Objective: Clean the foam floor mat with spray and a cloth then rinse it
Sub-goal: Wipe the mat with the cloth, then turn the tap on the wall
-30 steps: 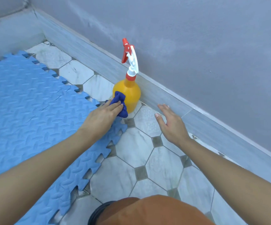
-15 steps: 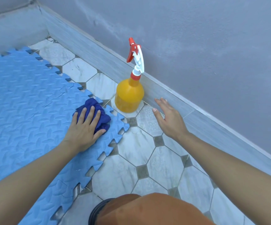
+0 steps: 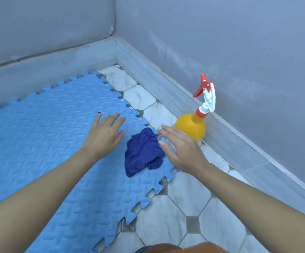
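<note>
Blue foam mat [image 3: 38,152] flat on tiled floor [image 3: 188,190], filling frame from 7 to 11 o'clock. Dark blue cloth [image 3: 142,152] crumpled on mat's edge, at centre. Left hand [image 3: 104,136] fingers spread, over mat at 9 o'clock of cloth; contact with mat unclear. Right hand [image 3: 180,150] fingers straight, empty, thumb at cloth's 3 o'clock edge. Yellow spray bottle [image 3: 193,128] upright by skirting, 2 o'clock of cloth

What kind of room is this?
Likely a home room corner: marble-look tiled floor, grey skirting where two painted walls meet, and interlocking blue foam mat laid for play or exercise. Which room, I can't tell.
</note>
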`<state>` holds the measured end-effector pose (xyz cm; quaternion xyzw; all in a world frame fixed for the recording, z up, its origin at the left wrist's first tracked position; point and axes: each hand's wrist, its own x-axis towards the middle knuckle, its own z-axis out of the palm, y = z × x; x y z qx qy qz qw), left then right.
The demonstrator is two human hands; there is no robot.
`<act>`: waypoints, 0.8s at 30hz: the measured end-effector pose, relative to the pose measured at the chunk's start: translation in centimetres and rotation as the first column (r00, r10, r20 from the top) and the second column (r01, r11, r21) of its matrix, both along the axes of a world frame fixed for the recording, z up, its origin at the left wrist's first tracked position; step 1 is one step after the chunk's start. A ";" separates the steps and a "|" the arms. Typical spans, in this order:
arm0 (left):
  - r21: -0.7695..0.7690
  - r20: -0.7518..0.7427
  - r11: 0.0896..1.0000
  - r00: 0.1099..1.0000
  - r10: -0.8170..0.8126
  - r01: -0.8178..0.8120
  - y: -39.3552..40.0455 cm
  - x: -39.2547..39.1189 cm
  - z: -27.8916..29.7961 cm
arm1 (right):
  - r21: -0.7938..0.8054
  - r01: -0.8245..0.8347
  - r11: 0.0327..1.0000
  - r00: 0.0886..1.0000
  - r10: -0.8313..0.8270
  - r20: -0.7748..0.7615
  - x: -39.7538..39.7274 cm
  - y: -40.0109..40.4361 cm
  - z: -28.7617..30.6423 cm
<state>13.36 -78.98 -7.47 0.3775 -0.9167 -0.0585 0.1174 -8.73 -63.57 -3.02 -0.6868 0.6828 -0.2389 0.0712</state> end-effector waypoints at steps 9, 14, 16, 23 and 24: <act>-0.149 -0.204 0.866 0.872 0.445 -0.477 -7.0 15.2 11.4 | -0.092 -0.261 0.961 0.965 0.260 -0.018 11.7 -19.0 9.8; -0.224 -0.181 0.783 0.815 0.551 -0.580 -9.4 21.4 19.7 | -0.208 -0.259 0.943 0.964 0.266 0.007 16.7 -26.6 20.2; -0.289 -0.223 0.736 0.791 0.570 -0.612 -10.7 22.9 22.2 | -0.267 -0.277 0.923 0.958 0.288 0.003 18.1 -28.7 22.6; -0.447 -0.110 0.673 0.783 0.612 -0.589 -12.8 24.9 25.5 | -0.415 -0.276 0.867 0.960 0.268 -0.078 22.0 -35.8 31.4; -0.432 -0.067 0.678 0.771 0.634 -0.595 -12.7 24.7 25.6 | -0.388 -0.302 0.871 0.953 0.274 -0.127 22.5 -36.9 32.6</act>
